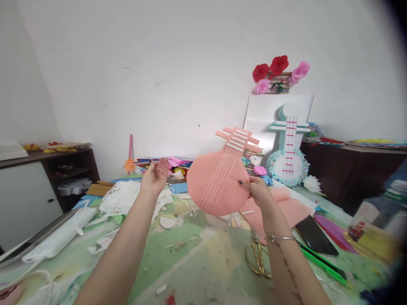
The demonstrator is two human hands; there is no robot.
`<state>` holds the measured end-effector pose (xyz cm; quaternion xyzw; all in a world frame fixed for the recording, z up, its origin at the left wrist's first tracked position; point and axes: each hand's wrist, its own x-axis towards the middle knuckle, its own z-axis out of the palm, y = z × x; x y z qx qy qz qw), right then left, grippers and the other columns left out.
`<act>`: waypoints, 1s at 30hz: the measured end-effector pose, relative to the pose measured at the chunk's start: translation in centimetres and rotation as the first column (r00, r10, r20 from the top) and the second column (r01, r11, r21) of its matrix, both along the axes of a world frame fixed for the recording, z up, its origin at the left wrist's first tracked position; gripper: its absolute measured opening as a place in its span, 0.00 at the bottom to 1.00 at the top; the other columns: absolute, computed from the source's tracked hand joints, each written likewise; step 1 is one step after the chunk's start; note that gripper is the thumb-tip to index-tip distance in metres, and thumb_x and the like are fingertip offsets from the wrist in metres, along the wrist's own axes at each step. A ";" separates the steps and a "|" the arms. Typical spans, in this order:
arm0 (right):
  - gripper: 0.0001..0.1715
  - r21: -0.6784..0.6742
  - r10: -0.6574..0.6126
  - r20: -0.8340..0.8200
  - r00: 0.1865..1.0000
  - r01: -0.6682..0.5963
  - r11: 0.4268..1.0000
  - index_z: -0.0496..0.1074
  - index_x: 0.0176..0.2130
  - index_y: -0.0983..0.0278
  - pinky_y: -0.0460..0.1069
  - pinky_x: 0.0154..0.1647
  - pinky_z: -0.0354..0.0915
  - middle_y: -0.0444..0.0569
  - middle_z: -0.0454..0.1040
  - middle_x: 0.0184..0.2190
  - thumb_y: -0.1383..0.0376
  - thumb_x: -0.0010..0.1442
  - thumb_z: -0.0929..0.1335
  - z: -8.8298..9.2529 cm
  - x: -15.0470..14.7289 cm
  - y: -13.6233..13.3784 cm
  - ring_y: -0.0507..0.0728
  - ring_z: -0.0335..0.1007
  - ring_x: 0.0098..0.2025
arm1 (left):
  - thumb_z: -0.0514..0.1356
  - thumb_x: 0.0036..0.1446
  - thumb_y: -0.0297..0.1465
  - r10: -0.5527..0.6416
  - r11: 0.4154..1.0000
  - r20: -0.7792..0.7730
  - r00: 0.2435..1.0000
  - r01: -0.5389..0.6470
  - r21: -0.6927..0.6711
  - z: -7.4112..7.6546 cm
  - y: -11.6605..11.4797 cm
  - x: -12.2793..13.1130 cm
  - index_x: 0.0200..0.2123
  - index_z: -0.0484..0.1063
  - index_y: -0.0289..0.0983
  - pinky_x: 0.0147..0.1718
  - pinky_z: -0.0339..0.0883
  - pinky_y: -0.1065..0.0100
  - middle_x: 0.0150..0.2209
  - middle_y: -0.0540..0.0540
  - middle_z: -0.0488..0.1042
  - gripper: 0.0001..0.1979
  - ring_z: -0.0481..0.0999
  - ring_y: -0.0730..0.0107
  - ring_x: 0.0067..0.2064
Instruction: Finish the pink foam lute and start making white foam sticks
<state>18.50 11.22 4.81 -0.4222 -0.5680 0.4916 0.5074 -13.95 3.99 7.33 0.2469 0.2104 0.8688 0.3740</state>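
Note:
My right hand [258, 189] grips the right edge of a pink paper lute [206, 178], thumb on its face and the other fingers behind. The lute is held up above the table, tilted with its neck toward the upper right. Thin white strings run down its round body, white strips cross the neck, and pink pegs stick out at both sides. To the left of the lute, apart from it, my left hand [156, 174] is raised with palm up and fingers spread, holding nothing.
Gold-handled scissors [257, 254], a green cutter [324, 264] and a black phone [317, 235] lie at right, near a bottle [378, 216]. White string [119, 199] and a white glue gun [60, 233] lie at left. A finished blue-white lute [289, 163] stands behind.

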 end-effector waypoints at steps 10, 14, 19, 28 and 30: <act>0.17 0.023 -0.123 -0.099 0.987 0.126 0.992 0.72 0.29 0.65 0.48 0.15 0.60 0.49 0.75 0.21 0.63 0.35 0.73 0.3 1.6 1.0 0.57 0.68 0.20 | 0.45 0.66 0.24 0.175 0.981 0.242 0.954 -0.148 -0.128 0.5 -1.3 -6.3 0.21 0.60 0.35 0.15 0.60 0.85 0.14 0.55 0.63 0.19 0.63 0.85 0.14; 0.20 0.046 -0.118 -0.109 0.987 0.124 0.991 0.73 0.32 0.65 0.48 0.19 0.64 0.52 0.78 0.28 0.63 0.34 0.73 0.5 1.9 1.0 0.59 0.72 0.26 | 0.49 0.59 0.15 0.301 0.935 0.211 0.930 -0.244 -0.257 -1.3 -0.3 -7.6 0.28 0.64 0.36 0.19 0.68 0.83 0.20 0.55 0.70 0.13 0.72 0.82 0.20; 0.18 0.060 -0.065 -0.056 0.996 0.068 0.996 0.73 0.30 0.66 0.47 0.16 0.59 0.50 0.77 0.24 0.62 0.36 0.73 0.4 1.4 0.3 0.58 0.70 0.23 | 0.55 0.46 0.09 0.342 0.876 0.082 0.936 -0.286 -0.389 -3.9 0.7 -7.1 0.31 0.65 0.35 0.22 0.70 0.78 0.22 0.54 0.73 0.16 0.75 0.77 0.21; 0.19 0.078 0.125 0.044 0.991 -0.128 0.989 0.75 0.33 0.66 0.44 0.19 0.60 0.48 0.77 0.26 0.63 0.37 0.72 0.3 0.9 -0.2 0.55 0.70 0.25 | 0.60 0.46 0.14 0.170 0.881 -0.093 0.981 -0.193 -0.432 -4.5 2.3 -4.8 0.23 0.67 0.33 0.18 0.66 0.79 0.19 0.51 0.71 0.10 0.74 0.76 0.20; 0.19 0.080 0.157 0.056 0.986 -0.162 0.984 0.75 0.33 0.66 0.45 0.20 0.61 0.49 0.78 0.27 0.63 0.37 0.72 0.3 0.9 -0.3 0.56 0.71 0.26 | 0.59 0.45 0.13 0.154 0.886 -0.114 0.981 -0.189 -0.423 -4.5 2.4 -4.5 0.22 0.67 0.33 0.19 0.67 0.79 0.20 0.50 0.72 0.11 0.75 0.75 0.22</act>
